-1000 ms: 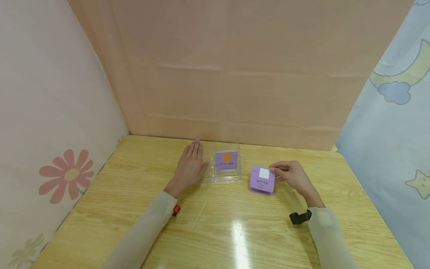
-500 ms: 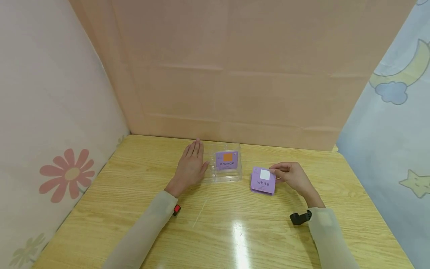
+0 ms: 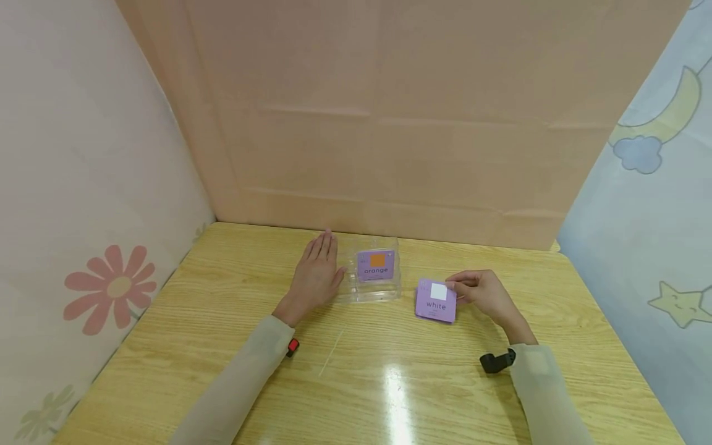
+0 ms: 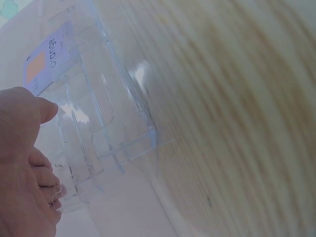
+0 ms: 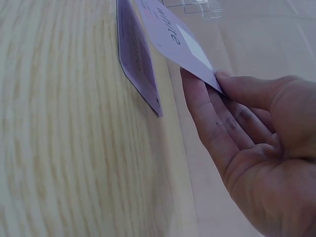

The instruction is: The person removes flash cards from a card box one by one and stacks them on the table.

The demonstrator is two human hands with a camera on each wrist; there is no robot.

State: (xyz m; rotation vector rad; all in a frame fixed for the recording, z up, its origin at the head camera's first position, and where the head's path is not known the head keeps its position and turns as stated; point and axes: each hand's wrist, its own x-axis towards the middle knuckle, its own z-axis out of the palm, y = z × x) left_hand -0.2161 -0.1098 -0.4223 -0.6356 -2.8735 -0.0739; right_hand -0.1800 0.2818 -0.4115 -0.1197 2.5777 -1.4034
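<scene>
Right wrist: "white" card in hand

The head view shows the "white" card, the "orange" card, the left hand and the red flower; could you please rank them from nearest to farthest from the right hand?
1. "White" card: pinched by the right hand.
2. "Orange" card: further left, in the clear tray.
3. Left hand: at the tray's left side.
4. Red flower: far left, on the backdrop.

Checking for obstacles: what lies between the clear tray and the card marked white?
In the head view, only bare wooden tabletop lies between the tray and that card.
</scene>
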